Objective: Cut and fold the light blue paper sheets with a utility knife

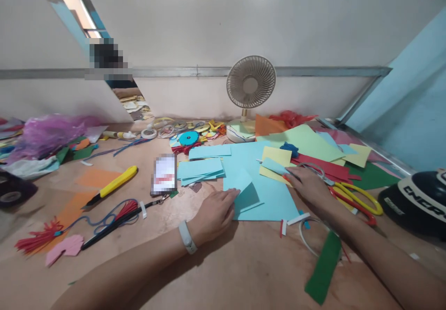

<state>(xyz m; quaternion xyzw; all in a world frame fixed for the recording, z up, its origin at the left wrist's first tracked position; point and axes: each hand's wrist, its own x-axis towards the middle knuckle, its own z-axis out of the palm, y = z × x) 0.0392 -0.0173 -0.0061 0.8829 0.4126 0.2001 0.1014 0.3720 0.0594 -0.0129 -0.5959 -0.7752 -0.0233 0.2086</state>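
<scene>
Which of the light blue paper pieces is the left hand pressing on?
The left hand presses the large light blue sheet with the folded-up corner, nearest the table edge, not the stack of blue strips lying behind it.

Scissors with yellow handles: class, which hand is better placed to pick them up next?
Probably the right hand: it rests beside the scissors, while the left hand presses the light blue paper farther away.

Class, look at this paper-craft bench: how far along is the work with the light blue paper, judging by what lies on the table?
Done: a stack of cut light blue strips lies beside the phone. In hand: the left hand presses a folded light blue sheet flat, while the right hand rests on the yellow paper near the scissors. Left: that sheet is uncut, and green paper and red paper lie unused.
</scene>
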